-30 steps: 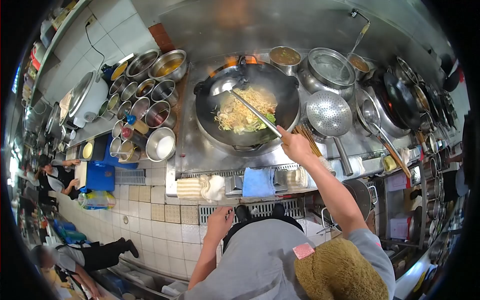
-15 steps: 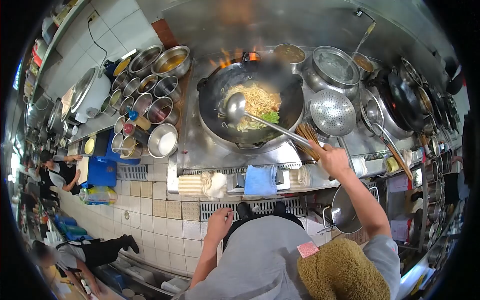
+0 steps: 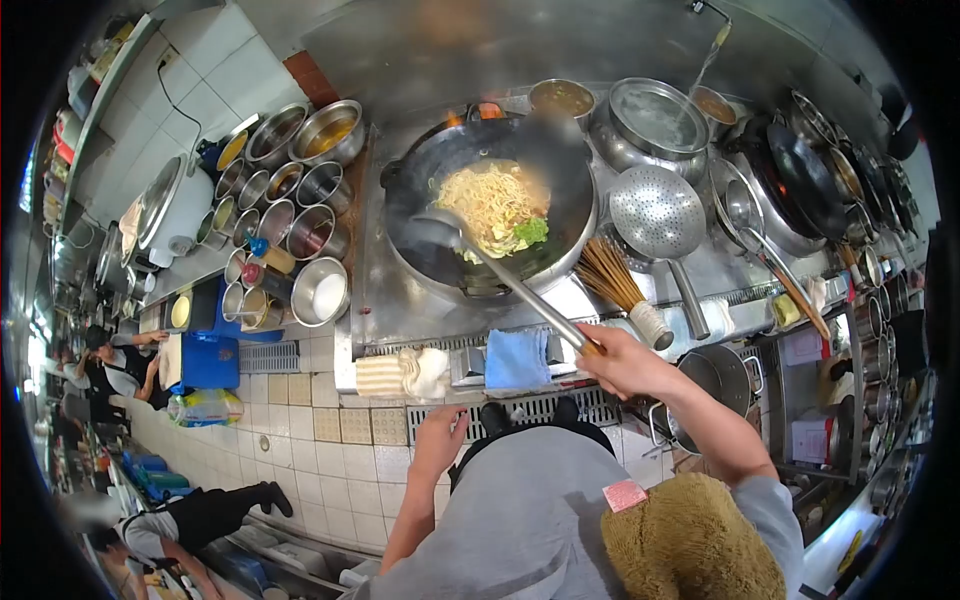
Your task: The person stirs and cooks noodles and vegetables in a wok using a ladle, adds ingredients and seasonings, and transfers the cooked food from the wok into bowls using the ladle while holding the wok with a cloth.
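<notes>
My right hand (image 3: 628, 362) is wrapped round the wooden end of a long-handled ladle (image 3: 520, 290). The ladle's bowl hangs at the left side of a large black wok (image 3: 565, 245), beside the food in it. Pale noodles (image 3: 490, 195) lie heaped in the wok, with a clump of bright green leaves (image 3: 531, 231) at the lower right of the heap. Steam blurs the wok's upper right part. Away from the stove, my left hand (image 3: 438, 437) hangs in front of my body, fingers loosely curled, with nothing visible in it.
Right of the wok sit a bamboo brush (image 3: 615, 280), a perforated strainer (image 3: 657, 212) and a pot of water (image 3: 657, 118). Several seasoning bowls (image 3: 322, 292) crowd the left counter. Folded cloths (image 3: 517, 358) line the stove's front edge. Co-workers (image 3: 215, 515) are at far left.
My right hand has drawn the ladle down and left, its bowl moving off the noodles to the wok's left side. The view has shifted slightly; flames behind the wok have shrunk.
</notes>
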{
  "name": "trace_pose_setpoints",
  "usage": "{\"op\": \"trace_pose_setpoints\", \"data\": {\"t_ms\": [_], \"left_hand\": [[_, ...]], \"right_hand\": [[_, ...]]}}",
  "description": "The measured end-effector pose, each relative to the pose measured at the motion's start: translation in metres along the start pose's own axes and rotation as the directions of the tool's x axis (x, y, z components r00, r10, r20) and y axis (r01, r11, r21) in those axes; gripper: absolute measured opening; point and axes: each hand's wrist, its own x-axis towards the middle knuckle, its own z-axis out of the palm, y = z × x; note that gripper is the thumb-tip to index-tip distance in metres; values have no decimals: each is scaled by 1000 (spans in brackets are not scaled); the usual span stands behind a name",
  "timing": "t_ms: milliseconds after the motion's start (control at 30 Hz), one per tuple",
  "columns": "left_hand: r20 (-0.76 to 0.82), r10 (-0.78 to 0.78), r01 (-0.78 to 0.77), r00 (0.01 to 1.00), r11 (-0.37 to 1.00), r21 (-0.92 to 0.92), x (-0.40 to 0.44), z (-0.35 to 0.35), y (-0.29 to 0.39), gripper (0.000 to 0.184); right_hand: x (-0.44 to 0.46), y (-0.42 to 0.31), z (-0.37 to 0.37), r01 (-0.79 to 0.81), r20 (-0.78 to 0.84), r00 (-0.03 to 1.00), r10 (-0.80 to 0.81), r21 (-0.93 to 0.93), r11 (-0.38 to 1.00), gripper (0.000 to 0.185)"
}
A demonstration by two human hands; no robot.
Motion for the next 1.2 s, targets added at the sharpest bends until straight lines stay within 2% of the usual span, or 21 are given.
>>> {"op": "trace_pose_setpoints", "data": {"t_ms": [133,267,367,400,500,533,633,800,900,1000,1100,1200], "left_hand": [[-9,24,-24,1000,999,-24,-2,4,-4,19],[-21,-47,46,999,998,-53,-10,-2,2,18],[1,-72,72,997,995,-67,-19,3,-6,18],[0,-58,58,998,997,-59,-19,4,-7,18],[-8,-50,50,999,996,-74,-18,1,-1,18],[-7,-55,54,998,995,-85,-17,0,1,18],[3,-67,67,998,992,-104,-16,7,-2,17],[144,9,-2,990,999,-50,-1,17,8,18],[147,59,-51,987,997,-63,10,23,16,18],[96,154,-146,983,986,-83,19,34,13,17],[189,184,-180,964,983,-39,27,41,16,17],[252,164,-158,954,987,-43,27,61,17,18]], "right_hand": [[39,17,20,126,-157,980,-124,7,992,56],[15,-4,31,27,-58,998,-15,221,975,55],[35,5,33,9,-95,995,9,185,983,53],[47,9,31,68,-120,991,-53,124,990,52],[42,7,32,82,-176,982,-65,87,993,51],[34,9,34,131,-205,972,-116,62,989,54],[-1,4,27,45,-202,979,-32,64,997,59],[6,-1,37,24,-85,996,-8,187,982,63],[44,13,46,73,-86,995,-59,169,983,57],[73,16,47,146,-185,974,-134,49,988,60],[53,-9,41,132,-151,981,-118,83,988,60],[28,-1,41,67,-162,986,-44,138,988,60]]}}
